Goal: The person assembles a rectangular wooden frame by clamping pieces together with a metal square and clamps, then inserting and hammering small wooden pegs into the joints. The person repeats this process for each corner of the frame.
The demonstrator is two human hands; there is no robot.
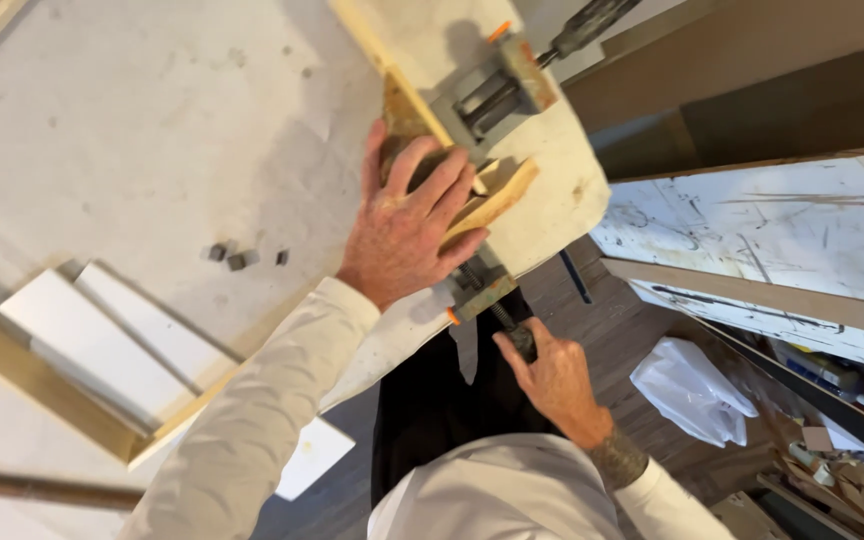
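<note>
The pale workbench top fills most of the view, its near edge running under the person's left forearm. Up and to the left of the left hand's fingers lie white flat boards stacked beside a wooden strip, well apart from them. A bar clamp reaches across the bench corner, its upper jaw block just beyond the left fingertips and its lower jaw just below the heel of that hand, at the bench edge. Under the left hand sits a piece of light wood, its free end sticking out to the right of the fingers; the hand lies flat on it with the fingers spread apart, pressing down rather than gripping. The right hand is below the bench edge, fingers curled together around the clamp's dark screw handle, thumb on its near side. A few small dark blocks rest on the bench to the left of the left hand's wrist, clear of it.
</note>
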